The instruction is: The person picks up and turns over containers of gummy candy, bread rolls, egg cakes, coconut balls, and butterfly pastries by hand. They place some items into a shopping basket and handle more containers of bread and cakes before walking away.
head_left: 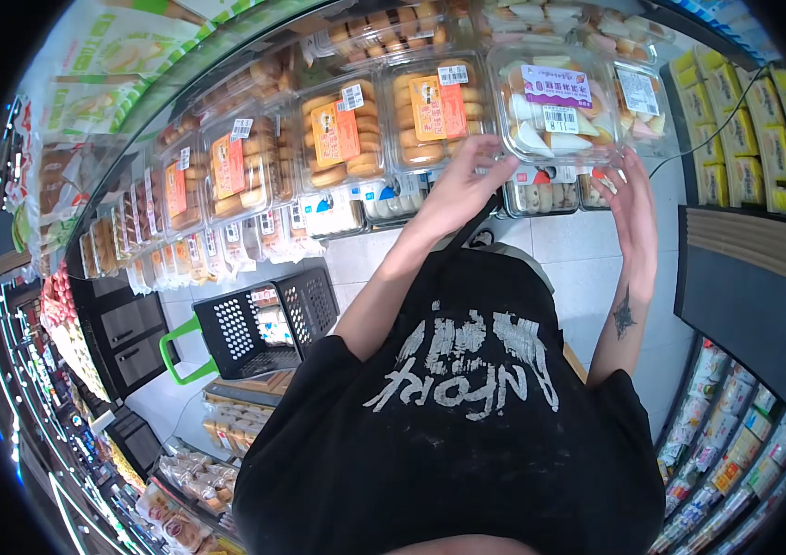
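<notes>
A clear plastic box of cakes (557,102) with a purple and white label sits at the top, over the front of the shelf. At its near left corner my left hand (474,176) grips the edge, fingers bent around it. My right hand (631,199) has curled fingers against the near right corner of the same box. Left of it stands a clear box of round pastries (436,111) with an orange label. Another cake box (641,104) with a white label is to the right, partly behind the held one. Packs with dark-specked buns (541,198) show below the hands.
A dark shopping basket (245,328) with a green handle (185,356) stands on the tiled floor at left, with a package inside. Yellow packets (744,166) fill a rack at right. More pastry boxes (243,171) line the shelf leftward. Packaged goods (726,453) are shelved at lower right.
</notes>
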`<state>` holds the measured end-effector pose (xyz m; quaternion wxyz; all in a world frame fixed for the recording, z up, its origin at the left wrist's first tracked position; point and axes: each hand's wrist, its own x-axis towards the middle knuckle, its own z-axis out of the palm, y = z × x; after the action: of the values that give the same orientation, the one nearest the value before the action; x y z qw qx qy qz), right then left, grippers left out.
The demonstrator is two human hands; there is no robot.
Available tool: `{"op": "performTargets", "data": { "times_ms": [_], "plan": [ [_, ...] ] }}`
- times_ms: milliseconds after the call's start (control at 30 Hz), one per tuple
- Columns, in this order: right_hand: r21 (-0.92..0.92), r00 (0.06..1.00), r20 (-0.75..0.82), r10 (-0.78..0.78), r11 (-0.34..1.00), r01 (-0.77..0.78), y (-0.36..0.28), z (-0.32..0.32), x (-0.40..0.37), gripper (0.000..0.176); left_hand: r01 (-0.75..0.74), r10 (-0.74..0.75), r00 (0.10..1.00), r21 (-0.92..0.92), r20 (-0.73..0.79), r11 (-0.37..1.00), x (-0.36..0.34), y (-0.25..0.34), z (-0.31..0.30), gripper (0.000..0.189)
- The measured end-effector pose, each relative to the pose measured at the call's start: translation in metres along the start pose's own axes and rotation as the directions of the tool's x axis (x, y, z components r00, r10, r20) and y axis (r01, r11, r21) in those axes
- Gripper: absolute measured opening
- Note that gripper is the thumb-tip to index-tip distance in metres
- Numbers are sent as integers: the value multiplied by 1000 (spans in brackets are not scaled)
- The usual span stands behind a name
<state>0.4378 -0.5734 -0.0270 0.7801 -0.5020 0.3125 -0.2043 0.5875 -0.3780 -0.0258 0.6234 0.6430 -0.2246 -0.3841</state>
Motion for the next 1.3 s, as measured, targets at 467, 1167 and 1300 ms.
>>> {"op": "performTargets", "data": {
  "times_ms": [467,1167,1300],
  "plan": [
    [-53,922,270,276,961,-271,3,10,-27,40,50,-43,993,61,-114,997,-23,-7,0,34],
    [-120,879,280,-386,894,431,-9,58,-43,64,-420,475,879,411,-36,809,-48,30,-19,32],
    [-726,948,319,-12,640,252,0,12,-33,57,-347,360,933,303,15,887,-37,10,-14,36]
  ]
}}
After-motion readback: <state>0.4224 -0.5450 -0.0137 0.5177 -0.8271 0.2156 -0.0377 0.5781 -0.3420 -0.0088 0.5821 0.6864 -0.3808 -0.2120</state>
